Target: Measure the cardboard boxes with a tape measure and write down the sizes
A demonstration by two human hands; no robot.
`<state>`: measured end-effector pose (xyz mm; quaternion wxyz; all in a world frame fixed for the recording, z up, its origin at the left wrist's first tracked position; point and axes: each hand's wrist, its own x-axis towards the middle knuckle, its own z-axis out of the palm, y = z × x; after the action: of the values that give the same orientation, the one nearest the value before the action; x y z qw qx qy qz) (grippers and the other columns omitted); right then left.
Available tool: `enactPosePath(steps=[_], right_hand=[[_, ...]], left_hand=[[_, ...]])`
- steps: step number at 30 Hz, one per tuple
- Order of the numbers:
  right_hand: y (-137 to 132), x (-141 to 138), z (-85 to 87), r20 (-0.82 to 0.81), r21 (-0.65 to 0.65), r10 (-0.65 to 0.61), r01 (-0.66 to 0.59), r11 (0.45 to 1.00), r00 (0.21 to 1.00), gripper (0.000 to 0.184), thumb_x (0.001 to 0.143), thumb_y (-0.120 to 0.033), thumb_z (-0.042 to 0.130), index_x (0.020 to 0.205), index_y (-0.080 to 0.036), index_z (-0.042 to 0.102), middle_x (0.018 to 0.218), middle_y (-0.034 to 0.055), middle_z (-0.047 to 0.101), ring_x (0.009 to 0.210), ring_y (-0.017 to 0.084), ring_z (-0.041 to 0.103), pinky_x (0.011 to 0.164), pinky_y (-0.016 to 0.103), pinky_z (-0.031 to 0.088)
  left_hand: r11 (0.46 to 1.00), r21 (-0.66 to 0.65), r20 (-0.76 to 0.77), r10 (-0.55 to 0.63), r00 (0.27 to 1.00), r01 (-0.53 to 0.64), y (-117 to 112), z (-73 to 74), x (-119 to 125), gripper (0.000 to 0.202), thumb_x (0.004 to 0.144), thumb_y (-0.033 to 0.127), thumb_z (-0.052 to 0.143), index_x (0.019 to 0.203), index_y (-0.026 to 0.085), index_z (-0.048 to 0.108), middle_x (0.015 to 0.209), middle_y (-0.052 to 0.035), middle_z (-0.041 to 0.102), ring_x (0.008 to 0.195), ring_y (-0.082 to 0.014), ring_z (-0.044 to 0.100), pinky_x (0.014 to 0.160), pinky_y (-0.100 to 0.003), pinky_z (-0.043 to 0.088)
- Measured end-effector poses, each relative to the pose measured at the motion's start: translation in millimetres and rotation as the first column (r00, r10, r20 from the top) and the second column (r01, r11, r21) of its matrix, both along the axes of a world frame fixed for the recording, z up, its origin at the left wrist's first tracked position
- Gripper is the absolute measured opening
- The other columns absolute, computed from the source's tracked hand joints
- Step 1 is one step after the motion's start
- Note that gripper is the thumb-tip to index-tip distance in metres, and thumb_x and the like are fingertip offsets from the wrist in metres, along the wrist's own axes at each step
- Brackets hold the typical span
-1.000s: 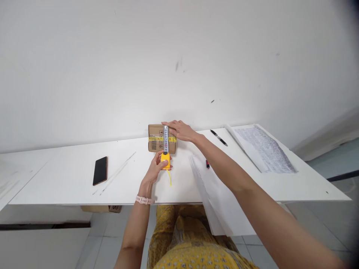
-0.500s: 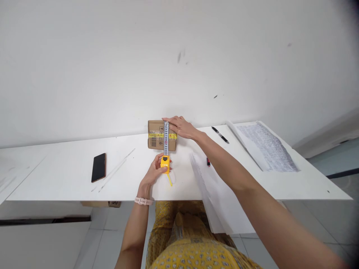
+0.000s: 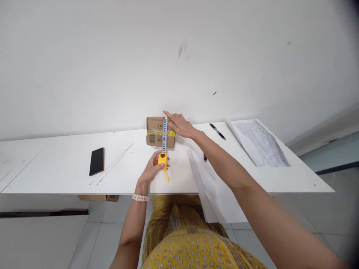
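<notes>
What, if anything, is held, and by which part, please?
The left hand holds the tape measure by its yellow case; whether the right hand grips the blade is unclear.

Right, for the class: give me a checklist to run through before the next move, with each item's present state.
1. Tape measure held in left hand: ok.
2. Blade laid across the cardboard box: ok.
3. Right hand at the blade's far end: ok.
4. Blade tip flush with the box's far edge: cannot tell.
5. Pen in hand: not ok, it lies on the table.
</notes>
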<state>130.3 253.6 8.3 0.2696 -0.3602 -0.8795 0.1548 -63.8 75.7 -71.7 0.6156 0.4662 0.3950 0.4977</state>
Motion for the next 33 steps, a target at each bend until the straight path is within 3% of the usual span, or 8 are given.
enactPosePath(steps=[5,9,12,15,20,26,29,33], right_hand=[[-27.3,-1.9,-16.6,-0.001,0.123,0.021,-0.021,0.992,1.0,0.055,0.105,-0.043,0.021,0.156,-0.027,0.035,0.147,0.0087,0.051,0.126,0.032,0.042,0.105,0.052,0.039],[-56.9,-4.5,-40.4,0.025,0.187,0.058,-0.062,0.98,0.998,0.049,0.105,-0.036,0.027,0.148,-0.026,0.048,0.153,0.0092,0.046,0.139,0.032,0.036,0.111,0.052,0.035],[-78.4,2.3,-50.5,-0.028,0.142,0.091,-0.086,0.986,0.995,0.047,0.104,-0.036,0.031,0.144,-0.024,0.053,0.155,0.0098,0.044,0.147,0.032,0.028,0.116,0.054,0.031],[-101.2,24.2,-47.1,-0.314,-0.019,0.024,-0.032,0.999,0.949,0.047,0.105,-0.043,0.031,0.143,-0.026,0.053,0.152,0.0097,0.05,0.143,0.028,0.039,0.117,0.052,0.033],[-141.1,80.3,-36.4,-0.636,-0.425,-0.221,-0.096,0.9,0.739,0.046,0.099,-0.054,0.046,0.129,-0.025,0.064,0.109,0.0083,0.072,0.095,0.021,0.065,0.088,0.039,0.054],[-169.8,119.6,-52.4,-0.668,-0.523,-0.411,0.002,0.852,0.62,0.029,0.089,-0.048,0.065,0.098,-0.022,0.074,0.073,0.001,0.065,0.068,0.015,0.062,0.069,0.033,0.054],[-183.4,114.0,-63.7,-0.655,-0.527,-0.385,-0.028,0.849,0.65,0.029,0.092,-0.047,0.061,0.102,-0.022,0.072,0.076,0.0016,0.068,0.07,0.016,0.065,0.07,0.034,0.056],[-186.5,106.4,-70.0,-0.517,-0.412,-0.288,0.061,0.909,0.806,0.034,0.097,-0.046,0.05,0.115,-0.024,0.07,0.105,0.007,0.073,0.091,0.02,0.069,0.077,0.034,0.056]], left_hand=[[1.0,0.021,0.116,0.019,0.993,-0.021,-48.5,6.8,-8.9,0.079,0.067,0.049,0.086,0.132,0.025,0.048,0.116,-0.0099,0.068,0.085,-0.0251,0.073,0.076,-0.037,0.057],[0.999,0.006,0.037,0.045,0.998,-0.045,-86.7,13.9,-13.2,0.082,0.067,0.05,0.086,0.134,0.026,0.047,0.121,-0.0113,0.066,0.088,-0.025,0.071,0.077,-0.037,0.058],[1.0,-0.026,-0.092,0.011,0.996,-0.014,-104.8,16.5,-8.3,0.079,0.069,0.046,0.085,0.135,0.026,0.046,0.121,-0.0104,0.065,0.09,-0.0239,0.069,0.079,-0.036,0.056],[0.998,-0.048,-0.284,-0.041,0.958,0.029,-114.0,19.5,3.9,0.075,0.072,0.04,0.082,0.136,0.025,0.046,0.119,-0.0092,0.065,0.094,-0.0226,0.066,0.082,-0.035,0.052],[0.974,-0.09,-0.504,-0.226,0.833,0.21,-112.2,28.2,34.5,0.073,0.071,0.032,0.08,0.137,0.025,0.048,0.121,-0.0067,0.064,0.097,-0.0215,0.061,0.085,-0.034,0.049],[0.936,-0.094,-0.551,-0.332,0.765,0.339,-92.5,24.7,73.9,0.084,0.071,0.026,0.079,0.145,0.029,0.039,0.121,-0.0059,0.063,0.093,-0.0195,0.061,0.083,-0.034,0.049],[0.945,-0.021,-0.587,-0.276,0.761,0.327,-76.6,27.3,93.5,0.094,0.071,0.026,0.078,0.15,0.029,0.028,0.118,-0.0066,0.064,0.092,-0.0196,0.062,0.083,-0.035,0.049],[0.947,0.082,-0.688,-0.173,0.705,0.312,-53.6,39.5,108.1,0.088,0.073,0.028,0.076,0.148,0.028,0.03,0.117,-0.0062,0.066,0.097,-0.0217,0.065,0.086,-0.035,0.05]])
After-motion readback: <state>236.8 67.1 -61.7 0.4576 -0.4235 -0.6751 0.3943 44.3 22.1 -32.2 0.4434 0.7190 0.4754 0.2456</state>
